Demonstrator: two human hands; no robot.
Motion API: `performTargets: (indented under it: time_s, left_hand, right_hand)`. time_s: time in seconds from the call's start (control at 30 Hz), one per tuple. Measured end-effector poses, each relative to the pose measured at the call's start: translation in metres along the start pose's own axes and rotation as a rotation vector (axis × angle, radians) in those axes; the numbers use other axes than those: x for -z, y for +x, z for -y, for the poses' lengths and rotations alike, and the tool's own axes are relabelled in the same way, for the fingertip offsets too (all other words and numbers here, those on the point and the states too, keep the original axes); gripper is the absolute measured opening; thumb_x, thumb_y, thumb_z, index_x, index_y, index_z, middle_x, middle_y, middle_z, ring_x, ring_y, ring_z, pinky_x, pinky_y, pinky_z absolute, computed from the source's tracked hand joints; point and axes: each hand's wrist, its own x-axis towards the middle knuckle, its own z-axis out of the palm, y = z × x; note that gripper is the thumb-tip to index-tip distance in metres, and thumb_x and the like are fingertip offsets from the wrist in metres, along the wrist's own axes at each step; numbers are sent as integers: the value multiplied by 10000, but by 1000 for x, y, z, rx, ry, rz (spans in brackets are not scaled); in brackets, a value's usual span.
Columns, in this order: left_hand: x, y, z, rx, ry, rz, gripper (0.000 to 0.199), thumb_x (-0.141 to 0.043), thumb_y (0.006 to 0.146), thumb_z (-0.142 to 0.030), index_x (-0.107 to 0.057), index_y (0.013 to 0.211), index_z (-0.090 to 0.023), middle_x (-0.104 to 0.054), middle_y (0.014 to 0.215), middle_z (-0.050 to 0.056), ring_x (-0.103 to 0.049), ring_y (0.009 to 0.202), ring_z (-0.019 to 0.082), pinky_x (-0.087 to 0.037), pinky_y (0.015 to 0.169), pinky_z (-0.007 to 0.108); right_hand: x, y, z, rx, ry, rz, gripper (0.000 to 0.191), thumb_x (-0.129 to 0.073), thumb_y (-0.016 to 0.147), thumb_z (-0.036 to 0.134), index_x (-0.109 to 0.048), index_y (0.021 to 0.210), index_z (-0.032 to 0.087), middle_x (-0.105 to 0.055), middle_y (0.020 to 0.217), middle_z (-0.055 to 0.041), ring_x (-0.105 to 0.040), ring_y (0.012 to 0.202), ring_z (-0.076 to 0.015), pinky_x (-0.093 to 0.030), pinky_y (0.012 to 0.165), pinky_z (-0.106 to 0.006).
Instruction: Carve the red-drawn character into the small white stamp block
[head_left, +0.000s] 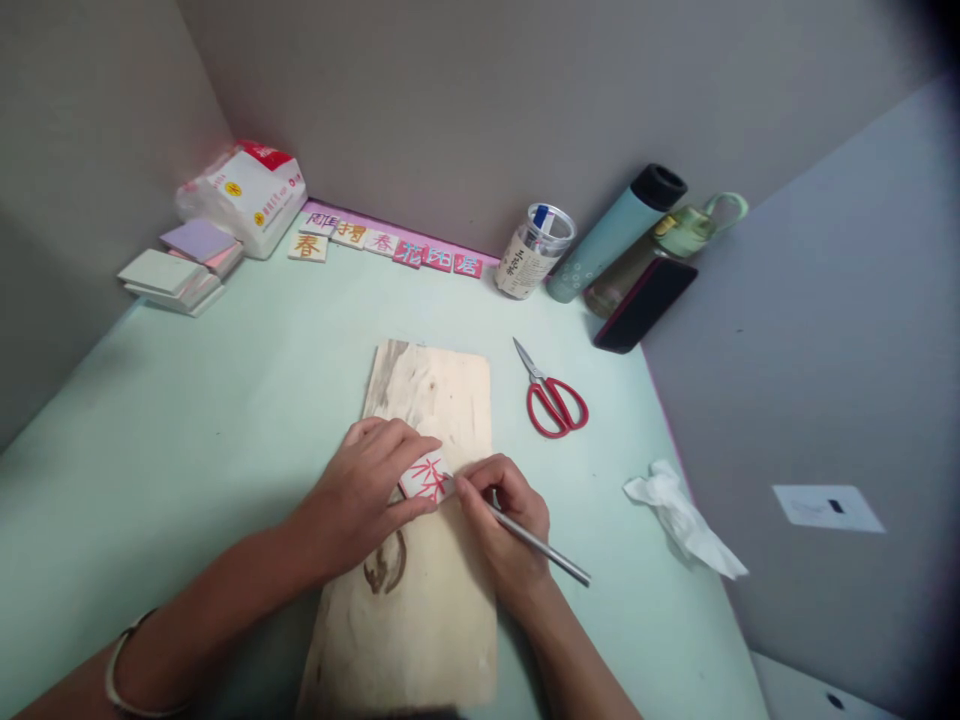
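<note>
A small white block [429, 474] with a red character on its face lies on a pale wooden board [427, 640]. My left hand [360, 485] grips this block from the left, thumb along its near edge and fingers over the far side. At the block's right edge, my right hand [517, 515] pinches a silver pen-style craft knife [555, 555]. The knife's handle slants down to the right, while its tip is mostly hidden at my fingertips. A dark ring-like mark shows on the board below my left hand.
Red-handled scissors [555, 400] lie right of the board, with a crumpled tissue [686, 520] farther right. Along the back stand several carved tiles [382, 241], a clear jar [529, 255], a bottle [615, 230] and a phone [646, 303]. Stacked blocks [169, 275] and a tissue pack [262, 195] sit back left.
</note>
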Motion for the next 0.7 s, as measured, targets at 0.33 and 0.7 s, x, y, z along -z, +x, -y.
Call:
performTargets:
  time_s: [0.33, 0.7]
  left_hand:
    - [1, 1, -3, -4, 34, 24, 580, -815, 792, -240, -483, 1264, -180, -598, 1127, 54, -525, 1074, 259, -314, 999, 429]
    - [12, -1, 7, -24, -125, 106, 390, -590, 896, -114, -555, 1267, -230, -571, 1170, 52, -485, 1102, 252, -348, 968, 401]
  right_hand:
    - [18, 13, 11, -146, 166, -47, 172, -732, 809, 269, -584, 752, 204, -612, 778, 2, -534, 717, -148, -416, 651, -272]
    - [21, 8, 12, -172, 69, 242, 172, -682, 854, 245, -556, 744, 203, -553, 737, 19, -455, 672, -130, -342, 594, -267]
